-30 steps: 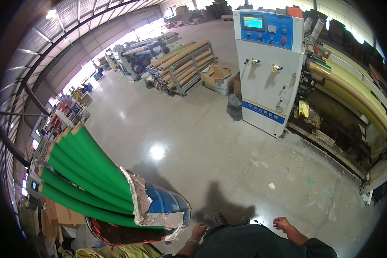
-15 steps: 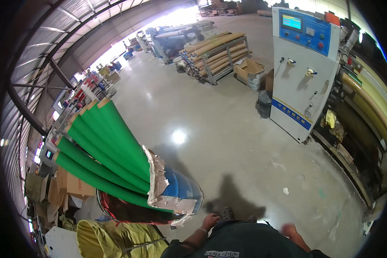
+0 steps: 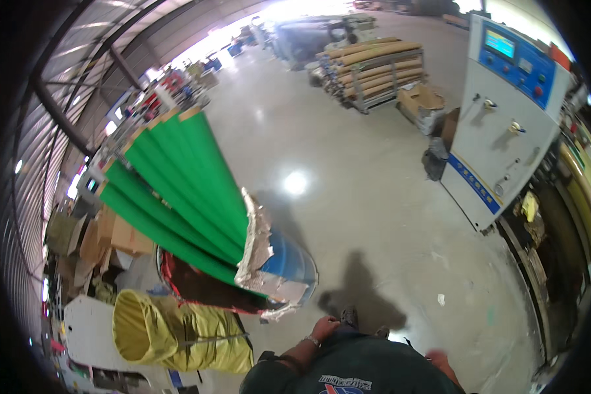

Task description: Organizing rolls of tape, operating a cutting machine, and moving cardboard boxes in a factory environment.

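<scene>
My left hand (image 3: pixel 325 326) hangs by the front of my dark shirt, its fingers partly hidden and too small to read. Low on the other side, my right hand (image 3: pixel 438 358) is blurred beside my body. No held thing shows at either hand. Nearest the left hand stands a blue drum (image 3: pixel 290 262) with a ragged, crusted rim, beyond its reach. Several long green rolls (image 3: pixel 207 187) with brown core ends lean out of the drum. Left of it lies a yellow sack-like tube (image 3: pixel 207 338), strapped around.
A white machine cabinet (image 3: pixel 499 138) with a blue panel stands at right, beside long rollers (image 3: pixel 579 177). Farther off are a rack of brown tubes (image 3: pixel 381 69) and an opened carton (image 3: pixel 421 102). Cardboard (image 3: pixel 128 233) is piled at left. A scrap (image 3: pixel 441 300) lies on the grey floor.
My view has shifted, so the drum, rolls and cabinet sit farther right in the picture and more of the yellow tube shows. Both hands stay low by my body.
</scene>
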Available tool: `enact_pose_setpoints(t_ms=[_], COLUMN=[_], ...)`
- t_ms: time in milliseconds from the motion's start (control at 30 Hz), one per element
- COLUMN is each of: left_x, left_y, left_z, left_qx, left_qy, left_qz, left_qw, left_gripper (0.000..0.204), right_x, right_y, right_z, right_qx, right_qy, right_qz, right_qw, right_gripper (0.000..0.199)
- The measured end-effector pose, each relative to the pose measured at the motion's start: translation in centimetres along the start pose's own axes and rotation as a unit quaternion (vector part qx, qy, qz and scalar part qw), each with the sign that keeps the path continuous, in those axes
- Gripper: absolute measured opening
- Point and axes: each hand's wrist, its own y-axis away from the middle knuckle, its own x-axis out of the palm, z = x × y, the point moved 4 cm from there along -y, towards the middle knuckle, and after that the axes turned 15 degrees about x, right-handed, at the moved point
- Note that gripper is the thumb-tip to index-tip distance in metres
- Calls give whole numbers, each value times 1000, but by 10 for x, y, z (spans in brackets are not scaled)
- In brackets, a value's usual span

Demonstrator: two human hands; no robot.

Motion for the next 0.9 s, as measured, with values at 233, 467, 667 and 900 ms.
enact_pose_setpoints(t_ms=[233, 467, 667, 900], left_x=[-25, -40, -55, -49], left_y=[12, 11, 14, 60], left_z=[47, 120, 150, 164], left_qx=[-62, -60, -123, -235], left_qy=[86, 69, 130, 244], left_qz=[-88, -150, -246, -393], left_qw=[991, 984, 953, 855], left_gripper=[31, 39, 37, 37], right_x=[53, 107, 171, 256], right_y=[38, 10, -1, -1], right_z=[82, 171, 252, 316], right_qx=[-7, -56, -21, -55], right_qy=[151, 235, 245, 501], right_qz=[-44, -14, -11, 56], right_qw=[988, 970, 969, 862], right_gripper=[17, 21, 29, 33])
